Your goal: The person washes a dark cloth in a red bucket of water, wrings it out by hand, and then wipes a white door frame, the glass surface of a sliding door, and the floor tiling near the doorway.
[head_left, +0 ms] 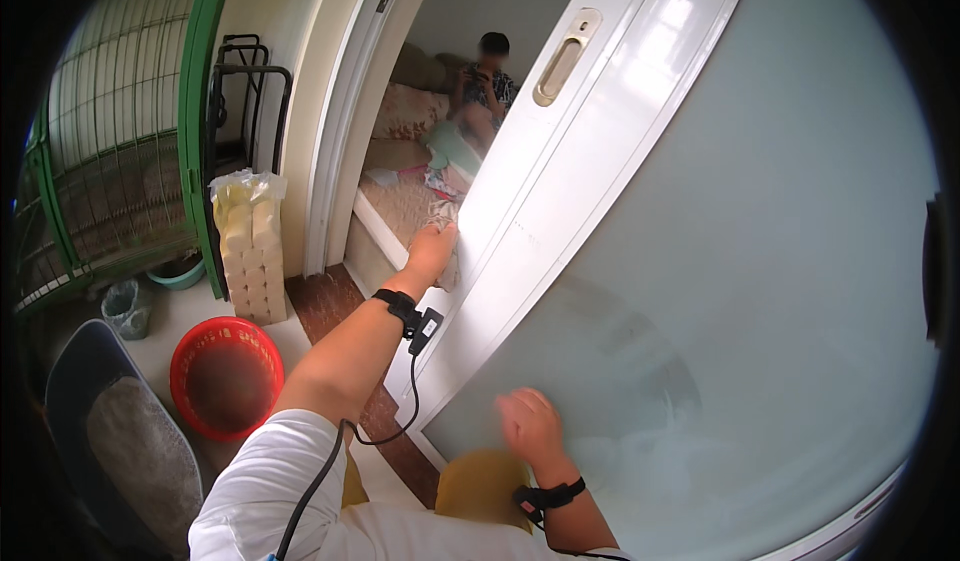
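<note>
My left hand (430,252) is stretched forward and grips a crumpled beige cloth (448,274). It presses the cloth to the edge of a white-framed sliding door (510,238), below the metal recessed handle (561,65). Part of the cloth pokes out above the fingers and part hangs below. Close to my body, my right hand (534,430) is loosely curled with nothing visible in it. It is in front of the lower part of the frosted glass panel (750,261); whether it touches the glass I cannot tell. Both wrists wear black straps with cabled devices.
Through the doorway a person (487,84) sits on a bed (405,193). On my left stand a green-framed wire cage (127,110), packaged paper rolls (251,261), a red plastic basin (180,366) and a grey litter tray (75,396). A brown threshold (326,302) crosses the floor.
</note>
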A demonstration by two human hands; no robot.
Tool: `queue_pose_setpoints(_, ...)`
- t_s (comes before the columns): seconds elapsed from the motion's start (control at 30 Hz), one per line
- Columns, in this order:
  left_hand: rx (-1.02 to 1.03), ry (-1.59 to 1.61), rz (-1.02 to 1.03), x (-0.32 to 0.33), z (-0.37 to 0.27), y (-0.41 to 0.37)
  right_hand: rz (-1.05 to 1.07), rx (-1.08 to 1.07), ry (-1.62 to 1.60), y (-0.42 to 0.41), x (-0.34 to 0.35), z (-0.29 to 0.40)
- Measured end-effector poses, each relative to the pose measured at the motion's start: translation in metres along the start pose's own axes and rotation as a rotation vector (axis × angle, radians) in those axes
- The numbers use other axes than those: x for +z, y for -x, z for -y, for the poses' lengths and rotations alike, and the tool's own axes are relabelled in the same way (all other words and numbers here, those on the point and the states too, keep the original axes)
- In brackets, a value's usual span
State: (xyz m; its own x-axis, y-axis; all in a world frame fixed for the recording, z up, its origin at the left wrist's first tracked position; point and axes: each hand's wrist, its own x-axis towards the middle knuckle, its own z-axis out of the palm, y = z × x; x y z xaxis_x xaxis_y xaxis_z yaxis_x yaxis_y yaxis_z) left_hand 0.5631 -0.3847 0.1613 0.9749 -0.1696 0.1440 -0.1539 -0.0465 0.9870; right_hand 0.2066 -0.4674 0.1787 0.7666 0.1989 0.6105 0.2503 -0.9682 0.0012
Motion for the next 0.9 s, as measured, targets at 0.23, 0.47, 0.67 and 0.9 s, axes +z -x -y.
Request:
queue_pose_setpoints(0.23, 0.211, 0.047, 0.331, -0.018, -0.012, 0.024, -0.026, -0.013, -0.011, 0.0, 0.006, -0.001)
queue_pose_setpoints(0.47, 0.363, -0.36, 0.425, -0.043, -0.051, 0.04, 0.058, 0.02, 0.001, 0.003, 0.02, -0.017)
queue_pose_setpoints(0.67, 0.036, 0.166, 0.701, -0.021, -0.053, 0.07, 0.032, 0.067, -0.068, 0.015, 0.015, -0.02)
queue_pose_setpoints(0.9, 0.835, -0.815, 0.324, -0.053, 0.005, 0.016, 0.069, 0.088, -0.123, 0.002, 0.028, -0.001)
